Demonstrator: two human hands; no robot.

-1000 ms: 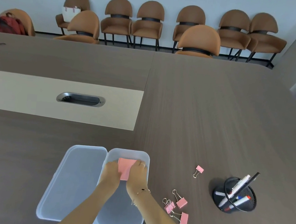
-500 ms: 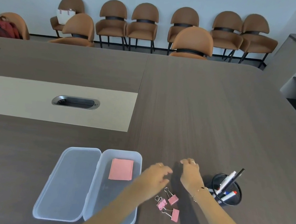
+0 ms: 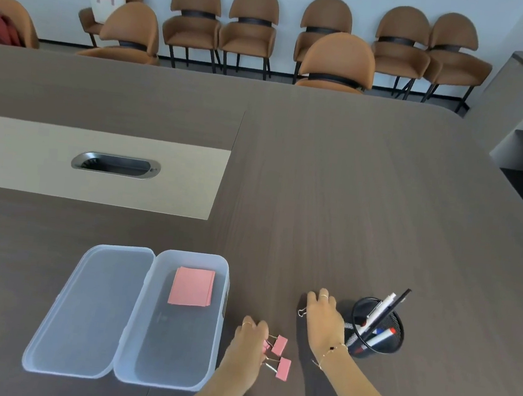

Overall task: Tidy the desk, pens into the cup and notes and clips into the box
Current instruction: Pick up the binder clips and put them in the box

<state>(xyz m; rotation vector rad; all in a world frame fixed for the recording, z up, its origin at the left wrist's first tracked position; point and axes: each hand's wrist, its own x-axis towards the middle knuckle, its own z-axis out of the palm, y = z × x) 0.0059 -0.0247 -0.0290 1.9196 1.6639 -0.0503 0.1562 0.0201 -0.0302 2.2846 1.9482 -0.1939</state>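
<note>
Two hands (image 3: pixel 284 335) seemingly touch clips (image 3: pixel 280 356) on wood-grain table (image 3: pixel 351 191).

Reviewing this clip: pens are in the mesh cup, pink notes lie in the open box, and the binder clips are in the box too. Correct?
Not quite. The head view shows the binder clips on the table, between the box and the mesh cup, by both hands. The rest holds.

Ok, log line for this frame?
notes in box | left hand on clips | right hand over lone clip | pens in cup
</note>
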